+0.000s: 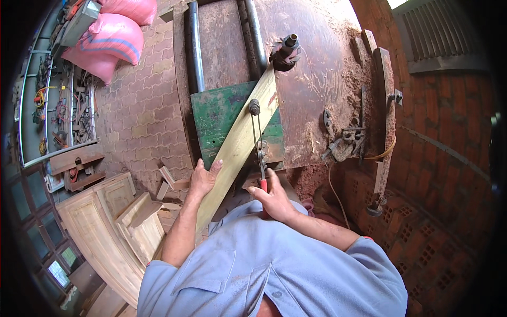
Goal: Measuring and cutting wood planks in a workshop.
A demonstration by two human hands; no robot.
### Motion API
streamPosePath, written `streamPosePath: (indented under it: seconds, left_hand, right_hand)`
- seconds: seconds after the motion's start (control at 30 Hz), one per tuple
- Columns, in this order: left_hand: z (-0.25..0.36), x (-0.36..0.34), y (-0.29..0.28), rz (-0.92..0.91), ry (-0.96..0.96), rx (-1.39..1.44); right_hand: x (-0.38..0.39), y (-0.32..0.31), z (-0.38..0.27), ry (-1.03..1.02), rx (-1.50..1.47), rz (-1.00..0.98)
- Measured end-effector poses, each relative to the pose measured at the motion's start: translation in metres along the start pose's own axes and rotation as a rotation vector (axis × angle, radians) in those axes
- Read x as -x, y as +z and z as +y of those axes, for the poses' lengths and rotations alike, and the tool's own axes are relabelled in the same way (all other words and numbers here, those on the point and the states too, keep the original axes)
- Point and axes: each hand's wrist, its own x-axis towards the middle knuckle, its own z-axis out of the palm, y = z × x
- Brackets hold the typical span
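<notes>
A long pale wooden board lies slantwise across a green metal sliding plate. Its far end reaches a dark toothed cutter head on an upright spindle. My left hand grips the board's left edge near me, thumb toward its upper face. A toggle clamp stands over the board, and its round dark foot rests on the wood. My right hand is closed around the clamp's red handle; some of those fingers are hidden.
Two steel rails run away from the plate along the dusty machine table. Metal fittings lie on the right amid shavings, before a brick wall. Wooden panels lean at the left; pink sacks stand beyond.
</notes>
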Motion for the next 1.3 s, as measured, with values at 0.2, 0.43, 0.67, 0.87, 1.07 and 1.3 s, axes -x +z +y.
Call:
streamPosePath:
  seconds: [0.2, 0.43, 0.67, 0.87, 1.07, 1.3]
  left_hand:
    - [-0.007, -0.008, 0.005, -0.042, -0.031, -0.061]
    - [-0.019, -0.01, 0.006, -0.019, -0.011, -0.04]
    - [-0.001, -0.004, 0.002, -0.021, 0.009, -0.007]
    - [-0.002, -0.002, 0.002, -0.018, 0.031, 0.014]
    - [0.0, -0.002, -0.001, -0.015, 0.002, 0.009]
    - [0.001, -0.004, -0.002, -0.042, 0.022, 0.038]
  right_hand:
    - [-0.016, 0.003, 0.024, -0.215, 0.269, -0.009]
    - [-0.014, -0.003, 0.003, -0.288, 0.306, -0.115]
    - [-0.012, -0.007, 0.001, -0.213, 0.271, -0.141]
    - [-0.013, -0.003, 0.005, -0.202, 0.153, -0.147]
    - [-0.012, 0.002, 0.001, -0.143, 0.141, -0.123]
    - [-0.012, -0.004, 0.003, -0.193, 0.141, -0.142]
